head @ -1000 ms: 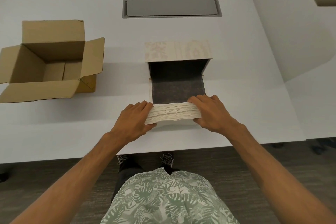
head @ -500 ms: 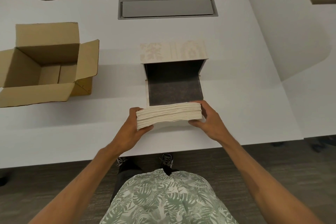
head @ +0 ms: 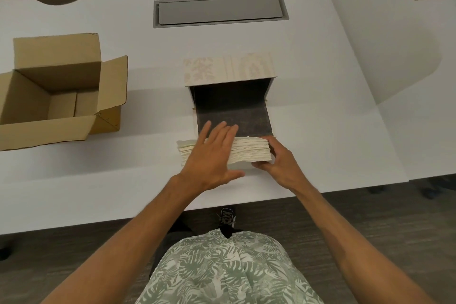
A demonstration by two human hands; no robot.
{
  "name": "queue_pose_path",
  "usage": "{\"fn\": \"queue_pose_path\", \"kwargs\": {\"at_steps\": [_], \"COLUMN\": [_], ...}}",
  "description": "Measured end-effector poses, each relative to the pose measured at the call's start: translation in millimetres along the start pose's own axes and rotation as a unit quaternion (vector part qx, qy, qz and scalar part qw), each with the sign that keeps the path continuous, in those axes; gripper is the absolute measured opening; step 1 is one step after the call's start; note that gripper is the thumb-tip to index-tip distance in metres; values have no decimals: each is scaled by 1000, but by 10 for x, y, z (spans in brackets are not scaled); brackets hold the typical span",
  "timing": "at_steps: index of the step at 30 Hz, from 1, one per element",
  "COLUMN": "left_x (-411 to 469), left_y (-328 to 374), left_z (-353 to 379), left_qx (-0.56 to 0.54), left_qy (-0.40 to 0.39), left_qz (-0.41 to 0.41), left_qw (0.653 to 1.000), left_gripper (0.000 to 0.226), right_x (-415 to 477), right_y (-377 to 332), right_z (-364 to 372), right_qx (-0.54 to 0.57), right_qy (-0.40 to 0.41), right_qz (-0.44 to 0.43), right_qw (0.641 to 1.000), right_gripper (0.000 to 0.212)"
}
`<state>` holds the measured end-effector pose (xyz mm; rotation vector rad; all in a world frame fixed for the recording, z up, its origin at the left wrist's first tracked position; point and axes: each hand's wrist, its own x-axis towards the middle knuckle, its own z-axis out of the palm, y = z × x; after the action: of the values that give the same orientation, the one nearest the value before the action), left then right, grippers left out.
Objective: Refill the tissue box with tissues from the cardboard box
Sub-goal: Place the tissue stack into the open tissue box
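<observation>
The tissue box [head: 229, 70], cream with a leaf pattern, lies open at the table's middle, its dark inside [head: 232, 108] facing me. A thick stack of white tissues [head: 249, 150] sits at the box's near edge. My right hand [head: 281, 163] grips the stack's right end from below and the side. My left hand [head: 212, 155] lies flat with fingers spread on top of the stack's left half. The open brown cardboard box [head: 54, 96] stands at the left, with nothing visible inside.
The white table [head: 74, 180] runs on to its near edge just below my hands. A grey recessed cable hatch [head: 219, 11] sits at the back. A white partition [head: 394, 57] rises on the right. My patterned shirt and a shoe show below the table.
My left hand has let go of the stack's left end and moved on top of it, fingers spread. The right hand still holds the right end. The stack has shifted slightly.
</observation>
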<state>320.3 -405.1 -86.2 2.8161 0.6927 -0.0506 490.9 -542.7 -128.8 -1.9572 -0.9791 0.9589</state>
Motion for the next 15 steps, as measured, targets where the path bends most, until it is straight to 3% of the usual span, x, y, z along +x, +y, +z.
{"fn": "queue_pose_path", "kwargs": {"at_steps": [3,8,11,15], "left_x": [168,224,209,207], "left_y": [72,38,39,62], "left_z": [25,89,130,155], "left_qx": [9,-25,-37,-22], "left_qy": [-56,-70,-67,-71], "left_qz": [7,15,11,4], "left_qw": [998,997,997,997], "left_gripper": [100,68,64,63], "right_x": [-2,-34,-117,-233], "right_y": [-11,-29,-6,36], "right_z": [5,-7,29,150], "right_qx": [-6,11,40,87], "right_qy": [6,15,31,69], "right_qz": [-5,-20,-11,14], "right_qw": [1000,1000,999,994], "right_gripper": [61,75,92,98]}}
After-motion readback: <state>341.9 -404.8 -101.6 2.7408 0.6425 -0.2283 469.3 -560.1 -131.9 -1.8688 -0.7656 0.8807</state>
